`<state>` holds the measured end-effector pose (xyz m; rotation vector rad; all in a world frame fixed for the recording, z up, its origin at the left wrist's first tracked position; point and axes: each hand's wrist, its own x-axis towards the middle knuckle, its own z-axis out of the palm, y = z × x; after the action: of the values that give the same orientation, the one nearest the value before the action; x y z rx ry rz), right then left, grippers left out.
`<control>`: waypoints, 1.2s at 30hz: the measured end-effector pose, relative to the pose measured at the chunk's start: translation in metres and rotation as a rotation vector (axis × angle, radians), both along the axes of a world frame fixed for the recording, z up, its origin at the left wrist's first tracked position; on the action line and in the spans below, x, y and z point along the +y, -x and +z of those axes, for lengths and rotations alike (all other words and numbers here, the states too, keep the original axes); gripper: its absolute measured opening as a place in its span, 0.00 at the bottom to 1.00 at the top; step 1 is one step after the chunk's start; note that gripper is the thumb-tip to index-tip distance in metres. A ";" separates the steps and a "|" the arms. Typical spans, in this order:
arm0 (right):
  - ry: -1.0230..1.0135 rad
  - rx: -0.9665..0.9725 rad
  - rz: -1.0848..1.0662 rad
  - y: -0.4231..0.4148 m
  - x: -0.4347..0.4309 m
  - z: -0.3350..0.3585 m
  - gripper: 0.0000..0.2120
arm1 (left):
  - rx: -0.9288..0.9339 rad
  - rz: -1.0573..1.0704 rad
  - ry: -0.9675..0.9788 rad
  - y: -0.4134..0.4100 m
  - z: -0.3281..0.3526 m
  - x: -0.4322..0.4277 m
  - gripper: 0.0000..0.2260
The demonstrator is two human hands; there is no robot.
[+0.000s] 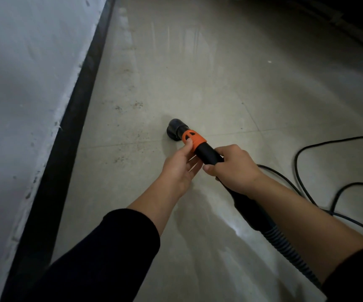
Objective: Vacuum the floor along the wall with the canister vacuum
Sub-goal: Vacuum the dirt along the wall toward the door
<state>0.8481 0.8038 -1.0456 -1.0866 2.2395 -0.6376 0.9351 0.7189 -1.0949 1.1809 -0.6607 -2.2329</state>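
Note:
A black vacuum nozzle [174, 128] with an orange collar [193, 138] points down at the pale tiled floor [209, 73], a little way out from the wall. My right hand [234, 168] grips the black tube just behind the collar. My left hand [179, 165] holds the collar from the left, thumb on the orange part, fingers under the tube. The ribbed black hose [285, 243] runs back under my right forearm. Dirt specks [132, 105] lie on the tiles between the nozzle and the skirting. The canister is out of view.
A whitish wall [23, 83] with a black skirting board [76, 118] runs along the left. A black power cable [320, 171] loops over the floor at the right. The far right corner is dark.

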 end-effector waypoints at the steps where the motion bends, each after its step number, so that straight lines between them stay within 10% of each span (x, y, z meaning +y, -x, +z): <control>1: 0.005 -0.005 0.004 0.000 -0.001 0.000 0.09 | 0.001 0.004 0.001 0.000 -0.001 -0.001 0.19; 36: -0.025 -0.270 0.160 -0.019 0.033 0.016 0.07 | -0.050 0.061 0.003 -0.059 0.003 0.032 0.10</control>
<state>0.8676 0.8371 -1.0299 -1.0843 1.9058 -0.6450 0.9940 0.7511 -1.0921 1.2424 -0.6390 -2.1576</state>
